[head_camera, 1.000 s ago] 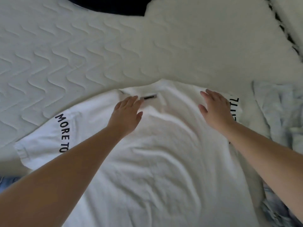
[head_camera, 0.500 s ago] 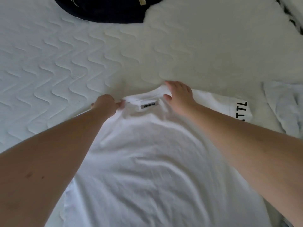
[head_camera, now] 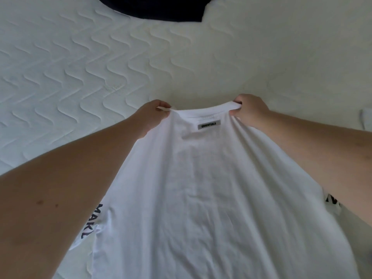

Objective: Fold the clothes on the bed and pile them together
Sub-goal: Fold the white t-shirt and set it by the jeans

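The bed (head_camera: 80, 67) fills the view, its white quilted cover stitched in wavy lines. Over its near part hangs the white shirt (head_camera: 201, 198), held up by the shoulders so the cloth drapes toward the camera, black lettering showing on both sleeves. A dark garment (head_camera: 161, 9) lies at the far edge of the bed, well apart from the shirt. A pale cloth (head_camera: 365, 121) peeks in at the right edge. The left hand (head_camera: 155, 112) pinches the shirt just left of the collar, fingers curled round a fold. The right hand (head_camera: 249, 109) grips the collar's right end the same way. Between the hands, below the neckline, sits a grey label (head_camera: 209, 124) reading ESSENTIALS.
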Tool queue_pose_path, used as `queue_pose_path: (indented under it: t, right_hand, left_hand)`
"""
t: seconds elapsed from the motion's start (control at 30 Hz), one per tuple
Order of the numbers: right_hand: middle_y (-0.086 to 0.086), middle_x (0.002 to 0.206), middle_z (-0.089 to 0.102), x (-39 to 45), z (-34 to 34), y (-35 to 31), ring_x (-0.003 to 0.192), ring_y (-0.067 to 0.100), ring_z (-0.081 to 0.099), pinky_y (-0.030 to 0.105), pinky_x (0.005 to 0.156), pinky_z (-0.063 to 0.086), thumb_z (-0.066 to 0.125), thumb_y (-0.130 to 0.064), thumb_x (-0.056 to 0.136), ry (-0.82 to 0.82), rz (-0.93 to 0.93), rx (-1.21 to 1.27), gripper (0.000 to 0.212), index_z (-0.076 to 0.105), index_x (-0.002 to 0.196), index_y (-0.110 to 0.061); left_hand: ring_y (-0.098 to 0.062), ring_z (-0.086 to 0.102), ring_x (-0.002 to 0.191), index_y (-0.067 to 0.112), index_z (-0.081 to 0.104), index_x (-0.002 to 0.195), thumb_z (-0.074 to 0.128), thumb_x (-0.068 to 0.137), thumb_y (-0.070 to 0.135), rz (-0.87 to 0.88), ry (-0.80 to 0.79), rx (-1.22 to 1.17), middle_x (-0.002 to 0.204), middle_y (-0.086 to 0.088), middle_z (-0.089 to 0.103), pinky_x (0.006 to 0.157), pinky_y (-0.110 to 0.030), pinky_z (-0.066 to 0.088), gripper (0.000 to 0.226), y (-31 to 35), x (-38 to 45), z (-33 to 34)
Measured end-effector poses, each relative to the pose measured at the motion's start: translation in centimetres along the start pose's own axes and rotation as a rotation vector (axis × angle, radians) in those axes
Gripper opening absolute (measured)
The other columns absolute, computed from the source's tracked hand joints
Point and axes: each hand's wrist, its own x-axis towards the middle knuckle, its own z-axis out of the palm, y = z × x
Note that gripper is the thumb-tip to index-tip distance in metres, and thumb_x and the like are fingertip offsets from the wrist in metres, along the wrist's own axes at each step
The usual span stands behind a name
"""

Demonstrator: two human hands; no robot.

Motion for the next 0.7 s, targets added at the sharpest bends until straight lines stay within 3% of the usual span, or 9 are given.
queue_pose_path:
  t: [0.1,0.2,0.27,0.3,0.37,0.43,0.5,0.57,0.7]
  right_hand:
    - [0.008,0.109,0.064,0.0,-0.1,0.7,0.105,0.031,0.057,0.041,0.09,0.046,0.065,-0.023,0.088,-0.008,-0.011,0.051,0.021,0.064,0.107,-0.015]
    - [0.005,0.096,0.061,-0.1,-0.1,1.6,0.088,0.024,0.055,0.031,0.073,0.04,0.067,-0.022,0.087,-0.01,-0.05,0.144,0.018,0.064,0.103,-0.013]
    - [0.004,0.091,0.061,-0.1,-0.4,2.0,0.081,0.021,0.052,0.029,0.067,0.035,0.069,-0.021,0.088,-0.03,-0.092,0.17,0.019,0.065,0.104,-0.011]
    - [0.004,0.09,0.061,-0.1,-0.6,2.2,0.08,0.022,0.053,0.029,0.067,0.037,0.069,-0.022,0.087,-0.05,-0.107,0.171,0.02,0.066,0.104,-0.011]
    - [0.003,0.088,0.062,-0.1,-1.4,2.5,0.081,0.023,0.056,0.033,0.072,0.044,0.072,-0.028,0.085,-0.115,-0.115,0.143,0.023,0.066,0.103,-0.015]
    - [-0.002,0.082,0.059,0.0,-2.2,2.6,0.081,0.021,0.055,0.032,0.072,0.042,0.075,-0.032,0.083,-0.196,-0.13,0.065,0.023,0.065,0.098,-0.018]
    - [-0.006,0.078,0.055,0.1,-2.8,2.6,0.074,0.017,0.051,0.028,0.061,0.036,0.075,-0.033,0.083,-0.259,-0.154,0.009,0.023,0.06,0.093,-0.019]
    - [-0.006,0.08,0.053,0.1,-3.4,2.6,0.074,0.017,0.049,0.028,0.058,0.034,0.075,-0.033,0.083,-0.276,-0.178,-0.047,0.026,0.055,0.092,-0.019]
    - [0.0,0.094,0.057,0.5,-3.7,2.7,0.081,0.022,0.051,0.03,0.064,0.033,0.079,-0.031,0.079,-0.19,-0.222,-0.156,0.04,0.054,0.107,-0.018]
  left_hand:
    - [-0.009,0.056,0.081,0.03,0.069,0.095,0.069,0.088,0.023,0.006,-0.066,0.007,0.092,0.002,0.065,0.07,-0.02,0.042,0.01,0.4,0.4,-0.5]
    - [-0.02,0.058,0.101,0.02,0.071,0.088,0.071,0.064,0.022,-0.032,-0.249,0.024,0.104,-0.005,0.068,0.095,-0.032,0.04,0.024,1.7,0.5,-1.8]
    - [-0.025,0.049,0.088,0.007,0.06,0.078,0.062,0.049,0.02,-0.096,-0.396,0.069,0.089,-0.012,0.055,0.085,-0.034,0.036,0.032,2.6,0.7,-2.9]
    - [-0.025,0.044,0.082,0.004,0.054,0.076,0.058,0.049,0.019,-0.116,-0.467,0.127,0.082,-0.011,0.048,0.079,-0.033,0.033,0.03,3.1,0.8,-3.4]
    - [-0.018,0.054,0.085,0.012,0.059,0.083,0.059,0.065,0.018,-0.144,-0.54,0.334,0.087,-0.001,0.059,0.076,-0.029,0.037,0.018,4.3,1.4,-4.3]
    - [-0.009,0.061,0.097,0.024,0.067,0.095,0.057,0.088,0.03,-0.121,-0.499,0.609,0.1,0.006,0.069,0.082,-0.031,0.041,0.013,5.4,2.0,-4.7]
    - [-0.009,0.06,0.086,0.027,0.066,0.083,0.048,0.096,0.051,0.033,-0.42,0.896,0.082,0.01,0.067,0.075,-0.03,0.038,0.033,6.4,2.3,-4.5]
    - [-0.017,0.053,0.083,0.022,0.06,0.08,0.045,0.098,0.052,0.261,-0.332,1.108,0.075,0.011,0.054,0.069,-0.029,0.031,0.039,7.0,2.5,-3.8]
    - [-0.019,0.05,0.088,0.019,0.063,0.093,0.049,0.101,0.034,0.38,-0.213,1.023,0.089,0.001,0.059,0.071,-0.03,0.033,0.022,6.6,2.7,-2.6]
